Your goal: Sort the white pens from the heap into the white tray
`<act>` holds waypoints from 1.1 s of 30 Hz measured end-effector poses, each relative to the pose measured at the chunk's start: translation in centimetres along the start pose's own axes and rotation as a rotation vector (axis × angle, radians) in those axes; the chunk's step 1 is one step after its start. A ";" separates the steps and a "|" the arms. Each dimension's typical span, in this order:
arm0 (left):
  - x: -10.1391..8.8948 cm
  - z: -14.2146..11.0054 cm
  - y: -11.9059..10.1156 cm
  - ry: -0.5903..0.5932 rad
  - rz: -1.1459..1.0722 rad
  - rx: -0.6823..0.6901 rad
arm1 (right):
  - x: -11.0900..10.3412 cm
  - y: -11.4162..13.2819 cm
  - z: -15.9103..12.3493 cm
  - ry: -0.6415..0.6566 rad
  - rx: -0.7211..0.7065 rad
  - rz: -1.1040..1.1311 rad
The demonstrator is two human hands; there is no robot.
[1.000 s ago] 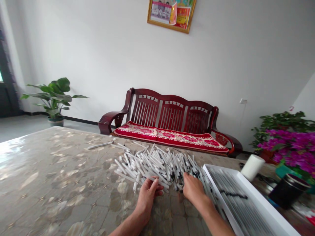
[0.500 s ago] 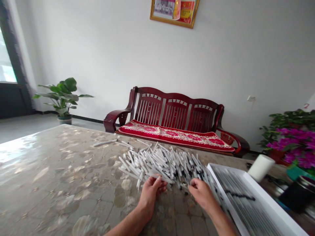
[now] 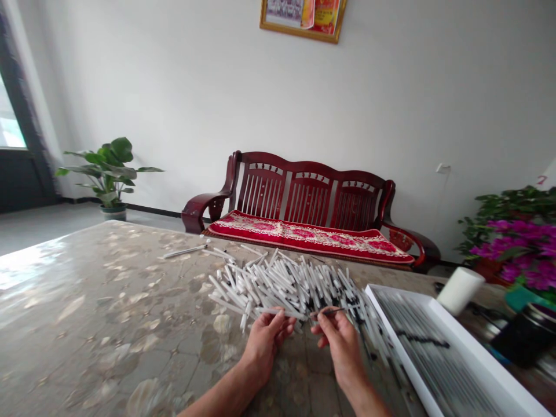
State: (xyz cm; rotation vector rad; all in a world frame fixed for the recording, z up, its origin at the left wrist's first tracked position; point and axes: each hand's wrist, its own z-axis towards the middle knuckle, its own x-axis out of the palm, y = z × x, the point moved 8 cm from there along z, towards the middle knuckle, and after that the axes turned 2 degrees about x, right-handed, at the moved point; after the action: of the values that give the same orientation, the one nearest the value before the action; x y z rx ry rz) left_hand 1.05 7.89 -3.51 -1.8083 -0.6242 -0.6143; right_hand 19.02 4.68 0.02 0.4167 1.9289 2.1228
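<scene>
Right hand has lifted off the white pen-barrel heap, pinching a thin dark-tipped refill; left hand curled closed around one white barrel.

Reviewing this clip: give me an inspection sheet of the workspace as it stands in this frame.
surface: glossy stone-patterned tabletop.
job's things: heap of white plastic tubes, some dark-tipped; white tray of lined-up tubes at right, blurred.
clutter: loose tube behind the heap; white cylinder and black container beyond the tray.
grippers: left hand holds a white tube; right hand fingers pinch a thin dark rod.
cables: nothing seen.
surroundings: red-cushioned wooden sofa, potted plant, magenta flowers, framed picture.
</scene>
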 end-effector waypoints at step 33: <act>-0.1 -0.6 -0.1 -0.146 -0.439 -0.238 | -2.9 1.3 1.5 0.146 -0.254 -0.976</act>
State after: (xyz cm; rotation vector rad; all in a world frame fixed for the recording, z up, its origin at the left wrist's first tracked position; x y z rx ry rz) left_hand 0.84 7.34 -3.33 -1.9620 -1.1022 -0.8838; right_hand 22.30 4.83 1.27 -0.6258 1.4146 1.6774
